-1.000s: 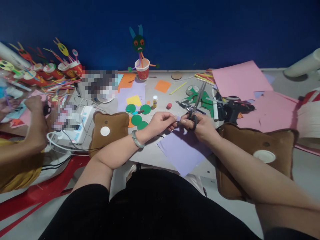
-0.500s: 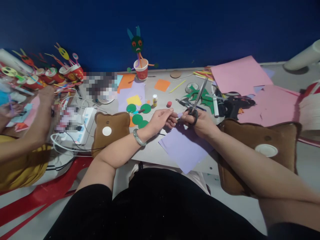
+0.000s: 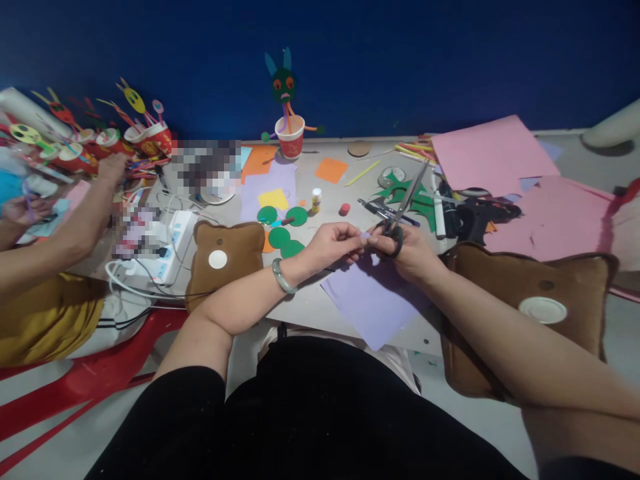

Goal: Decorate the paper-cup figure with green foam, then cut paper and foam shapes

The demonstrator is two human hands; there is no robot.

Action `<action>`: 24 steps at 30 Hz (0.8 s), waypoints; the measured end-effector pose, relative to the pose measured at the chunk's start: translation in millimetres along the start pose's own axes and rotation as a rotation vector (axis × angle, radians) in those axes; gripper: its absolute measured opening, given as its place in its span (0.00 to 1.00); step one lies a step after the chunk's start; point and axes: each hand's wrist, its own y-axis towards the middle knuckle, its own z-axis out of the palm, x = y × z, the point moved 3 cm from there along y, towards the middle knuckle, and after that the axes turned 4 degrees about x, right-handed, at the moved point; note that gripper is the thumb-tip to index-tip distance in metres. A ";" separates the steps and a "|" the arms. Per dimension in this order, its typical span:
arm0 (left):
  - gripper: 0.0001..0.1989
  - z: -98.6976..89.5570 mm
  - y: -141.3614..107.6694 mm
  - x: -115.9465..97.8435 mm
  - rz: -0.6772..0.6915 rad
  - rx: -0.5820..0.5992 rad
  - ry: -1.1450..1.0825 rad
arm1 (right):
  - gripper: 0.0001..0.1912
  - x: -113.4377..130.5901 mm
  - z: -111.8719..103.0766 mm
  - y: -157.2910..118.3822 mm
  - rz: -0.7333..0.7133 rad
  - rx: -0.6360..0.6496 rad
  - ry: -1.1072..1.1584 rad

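My left hand, a bracelet at its wrist, pinches a small purple paper piece at its fingertips. Against it, the fingers of my right hand touch the same piece and also hold black-handled scissors, whose blades point up and away. Below both hands a purple sheet lies at the table's front edge. Green paper circles lie left of my left hand. A glue bottle stands behind it, near a red cap.
Brown cushions lie at both sides. A red cup with a paper figure stands by the wall. Pink sheets and a black glue gun are at right. At left are a power strip and another person's arm.
My fingertips have come together at the small purple piece. The view has shifted slightly, and the other person's arm at left has moved up and right.
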 end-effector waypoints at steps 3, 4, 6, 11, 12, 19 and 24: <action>0.14 -0.2 0.3 0.1 -0.008 0.029 0.018 | 0.22 1.5 -0.5 -1.5 0.001 0.011 -0.028; 0.13 -0.2 0.1 -0.1 -0.001 0.035 0.025 | 0.21 2.4 -0.5 -2.0 -0.001 0.015 -0.038; 0.11 -0.1 -1.0 -0.9 0.027 0.037 0.045 | 0.21 4.2 -0.8 -2.9 -0.008 0.007 -0.057; 0.15 0.3 -3.6 -1.4 0.066 0.030 0.108 | 0.19 3.9 -3.2 -3.4 -0.025 -0.014 -0.118; 0.17 0.2 -3.6 -1.5 0.068 0.030 0.114 | 0.19 3.1 -3.7 -3.4 -0.032 -0.010 -0.124; 0.23 -1.4 -1.7 -4.3 0.087 0.037 0.115 | 0.18 0.2 -4.9 -3.9 -0.044 -0.021 -0.081; 0.19 -1.2 -2.7 -5.0 0.090 0.036 0.138 | 0.20 5.8 -2.5 -3.6 -0.065 -0.020 -0.102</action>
